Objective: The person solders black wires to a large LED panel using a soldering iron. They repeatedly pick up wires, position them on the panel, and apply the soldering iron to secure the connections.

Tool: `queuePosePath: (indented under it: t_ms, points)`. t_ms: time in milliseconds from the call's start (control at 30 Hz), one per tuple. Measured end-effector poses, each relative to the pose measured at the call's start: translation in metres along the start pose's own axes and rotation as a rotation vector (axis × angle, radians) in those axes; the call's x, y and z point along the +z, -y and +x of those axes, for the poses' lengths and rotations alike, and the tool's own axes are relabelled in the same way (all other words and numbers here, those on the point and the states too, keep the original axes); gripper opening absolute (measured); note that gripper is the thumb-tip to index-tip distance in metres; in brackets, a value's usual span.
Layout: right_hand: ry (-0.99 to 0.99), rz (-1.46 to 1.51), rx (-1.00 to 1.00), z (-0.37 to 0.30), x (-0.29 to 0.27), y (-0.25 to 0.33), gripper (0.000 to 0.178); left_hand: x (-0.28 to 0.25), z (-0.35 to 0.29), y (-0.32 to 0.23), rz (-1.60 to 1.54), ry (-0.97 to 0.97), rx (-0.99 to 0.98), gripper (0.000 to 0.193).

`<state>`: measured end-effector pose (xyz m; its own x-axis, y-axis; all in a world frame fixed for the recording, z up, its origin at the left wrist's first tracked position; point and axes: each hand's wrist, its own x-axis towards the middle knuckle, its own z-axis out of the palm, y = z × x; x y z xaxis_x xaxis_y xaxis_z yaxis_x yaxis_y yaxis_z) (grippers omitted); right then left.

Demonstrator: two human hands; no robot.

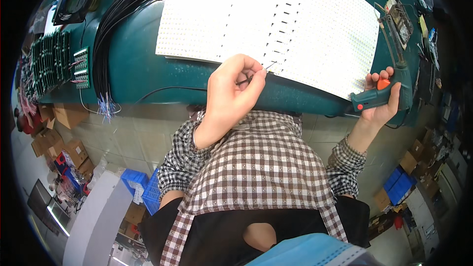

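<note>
My left hand [232,91] is closed in a pinch on a thin black cable [172,87], whose fine end points toward the near edge of the white LED panels [207,24]. The panels lie side by side on the green table, with rows of small dots and black slots between them. On the right, my right hand [380,111] grips a green soldering gun [405,88] by its handle, fingers near the orange trigger. Its tip reaches away from me, beside the panels' right edge and a small dark tray [400,22].
A thick bundle of black cables [101,44] with stripped ends hangs over the table edge on the left. Farther left are small green circuit boards [82,69], a stacked row of boards [49,59] and a black fan [76,1]. Cardboard boxes [69,114] stand below.
</note>
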<state>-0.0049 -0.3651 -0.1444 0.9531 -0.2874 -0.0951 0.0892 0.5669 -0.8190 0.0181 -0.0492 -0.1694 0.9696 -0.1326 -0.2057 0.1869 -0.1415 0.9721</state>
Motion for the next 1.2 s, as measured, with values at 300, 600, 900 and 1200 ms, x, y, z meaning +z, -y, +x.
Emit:
queuePosePath:
  t_ms: [300,600,900,1200]
  points:
    - [-0.024,0.089,0.055,0.0044,-0.0034,-0.0035,0.038,-0.0016,-0.001,0.0017,0.004,-0.014,0.007,0.004]
    - [-0.073,0.066,0.027,0.0016,-0.0011,-0.0061,0.038,-0.0028,-0.0013,-0.0003,0.009,-0.015,-0.012,0.005]
    - [-0.07,0.069,0.027,0.0027,0.0003,-0.0066,0.037,-0.0038,-0.0008,0.0029,-0.016,-0.016,0.0,0.005]
    - [-0.075,0.027,0.019,0.0027,-0.0003,-0.005,0.037,-0.0065,-0.002,-0.0033,-0.051,0.018,-0.026,0.005]
